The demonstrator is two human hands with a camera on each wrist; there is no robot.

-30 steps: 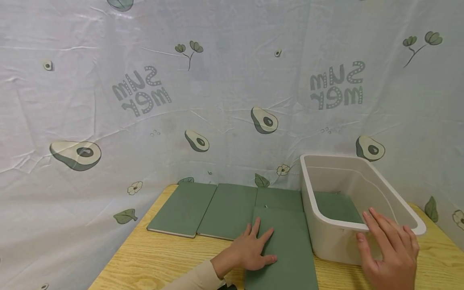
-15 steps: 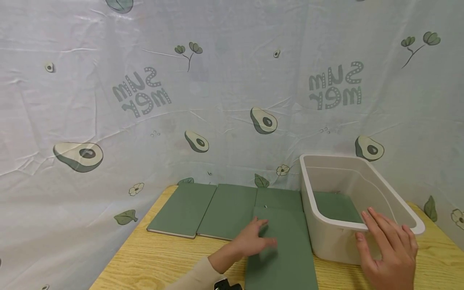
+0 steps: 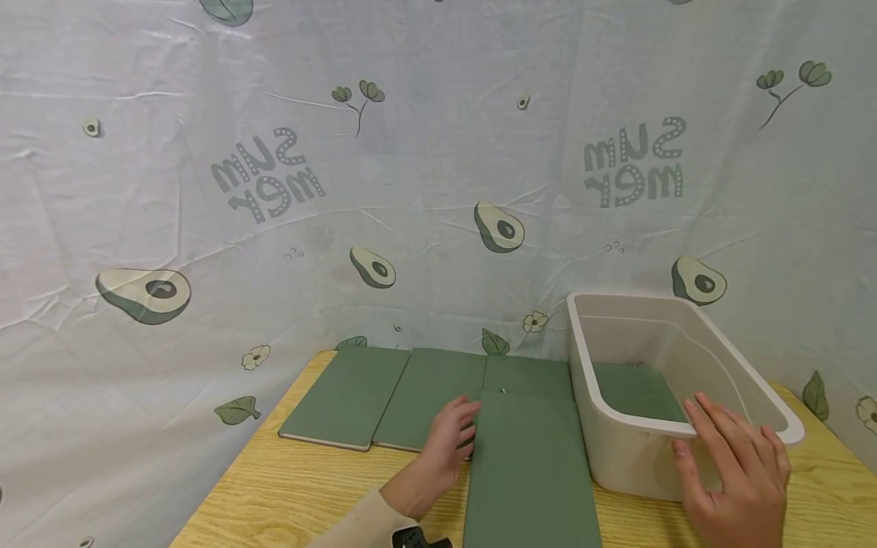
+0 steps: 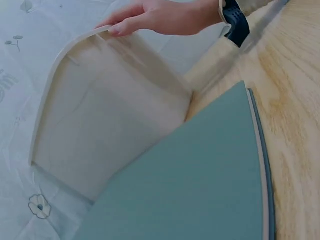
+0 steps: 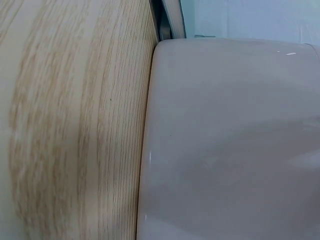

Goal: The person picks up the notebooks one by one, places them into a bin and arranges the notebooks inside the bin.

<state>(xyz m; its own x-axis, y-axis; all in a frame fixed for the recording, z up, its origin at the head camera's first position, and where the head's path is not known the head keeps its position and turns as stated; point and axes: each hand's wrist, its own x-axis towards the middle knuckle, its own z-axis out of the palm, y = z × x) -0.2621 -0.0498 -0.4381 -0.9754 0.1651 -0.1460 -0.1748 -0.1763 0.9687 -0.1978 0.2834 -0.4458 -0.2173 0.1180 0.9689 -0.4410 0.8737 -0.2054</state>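
My left hand (image 3: 445,443) stands on edge at the left side of the nearest green notebook (image 3: 534,472), its fingers loosely bent against the cover's edge. That notebook lies flat, its far end overlapping another green notebook (image 3: 527,373) behind it. On the right, my right hand (image 3: 740,487) rests on the near rim of a beige plastic bin (image 3: 637,460), fingers extended over the rim and thumb outside. The left wrist view shows the right hand (image 4: 170,17) on the rim, and the notebook (image 4: 200,175) with its pale page edges. Neither hand appears in its own wrist view.
Two more green notebooks, one at the far left (image 3: 349,396) and one beside it (image 3: 435,396), lie side by side on the wooden table (image 3: 288,502). Another green notebook (image 3: 637,390) lies inside the bin. A curtain (image 3: 425,152) with avocado prints hangs close behind the table.
My left hand has lifted off the nearest notebook's cover, where its fingers were spread, and moved left to that notebook's left edge. The right hand, bin and notebooks have stayed put.
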